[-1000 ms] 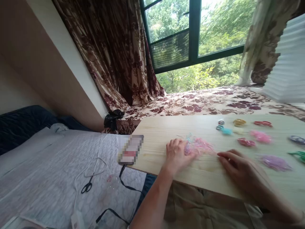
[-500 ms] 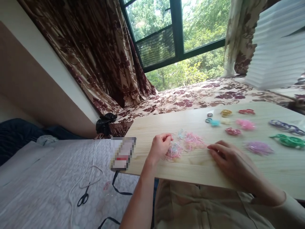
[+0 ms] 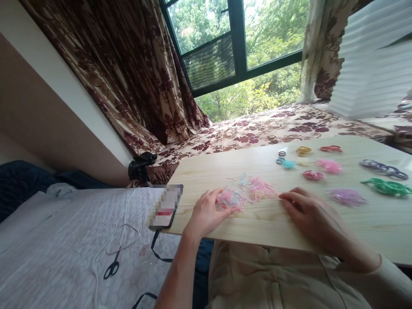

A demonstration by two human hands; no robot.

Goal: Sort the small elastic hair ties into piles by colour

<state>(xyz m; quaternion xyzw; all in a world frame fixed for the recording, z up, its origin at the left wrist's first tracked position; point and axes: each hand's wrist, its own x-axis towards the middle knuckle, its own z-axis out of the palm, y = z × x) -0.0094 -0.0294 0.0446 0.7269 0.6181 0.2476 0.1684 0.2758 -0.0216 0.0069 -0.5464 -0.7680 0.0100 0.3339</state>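
My left hand [image 3: 207, 212] lies at the left side of a pile of small pink, white and pale blue elastic bands [image 3: 233, 200]. Its thumb and fingers are apart and touch the pile's edge. Just right of that pile is a second heap of pink and yellowish bands [image 3: 260, 189], with a few light blue bands [image 3: 243, 179] behind. My right hand [image 3: 310, 214] rests on the wooden board [image 3: 206, 171], its fingers loosely bent and the fingertips beside the second heap. I see nothing held in it, though its palm side is hidden.
Farther right lie a purple band pile [image 3: 346, 196], a pink pile [image 3: 330, 165], green hair ties [image 3: 388, 187], dark purple ties [image 3: 384, 168] and yellow ties [image 3: 303, 150]. A phone [image 3: 167, 206] sits at the board's left edge. Black scissors [image 3: 111, 269] lie on the bed.
My left hand has come down and left from above the pile. Its pinched fingers have spread around the pile's left side. The right hand stays in place.
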